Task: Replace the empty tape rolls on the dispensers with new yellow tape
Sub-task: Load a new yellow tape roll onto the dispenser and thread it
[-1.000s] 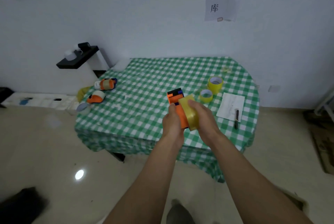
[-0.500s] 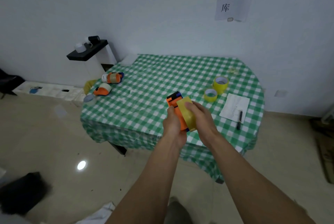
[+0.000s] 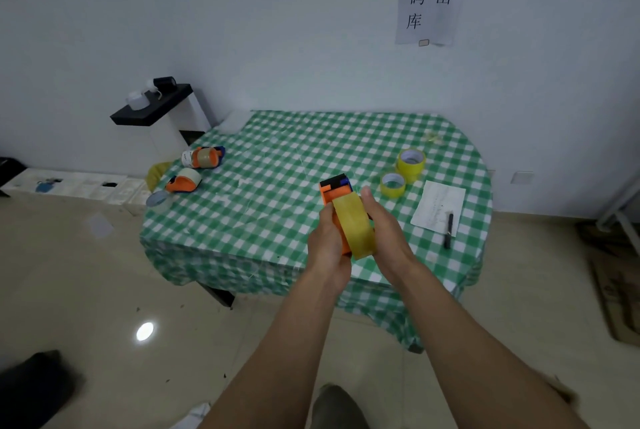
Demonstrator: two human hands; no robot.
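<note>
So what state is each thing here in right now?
Orange dispenser: held in the left hand.
Yellow tape roll: against the dispenser, gripped by the right hand.
Spare yellow rolls: lying flat on the table, untouched.
Other two dispensers: lying at the table's left edge.
Pen: lying on the paper.

From the dispenser [image 3: 332, 194] and tape roll [image 3: 355, 226] you hold over the table [image 3: 277, 158]: near roll [image 3: 392, 192] and far roll [image 3: 410, 171] at two o'clock, second dispenser [image 3: 181, 184] and third dispenser [image 3: 204, 158] at ten.

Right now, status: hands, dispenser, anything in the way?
Left hand grips orange dispenser. Right hand holds yellow tape roll against it; seating not visible. Two spare rolls on the table, clear of both hands.
</note>
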